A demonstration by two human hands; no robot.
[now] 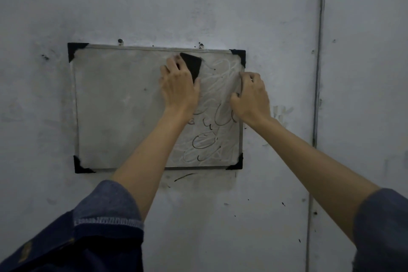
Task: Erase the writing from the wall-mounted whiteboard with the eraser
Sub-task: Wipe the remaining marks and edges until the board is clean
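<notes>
Left hand (179, 86) grips black wedge-shaped eraser (191, 66), fingers curled round it, pressing it on rectangular grey-framed whiteboard with black corner caps (114, 106) near top edge, right of middle. Right hand (250, 97) holds board's right edge, fingers curled on frame. Black looping writing (204, 141) on board's right part, towards lower right corner; left part smeared grey. Board hangs on grey wall (198, 6).

Left hand (180, 86) presses a black eraser (191, 66) against the top of a wall-mounted whiteboard (114, 106) | right hand (250, 97) grips the board's right edge | scrawled writing (206, 141) remains on right half | left half wiped.
</notes>
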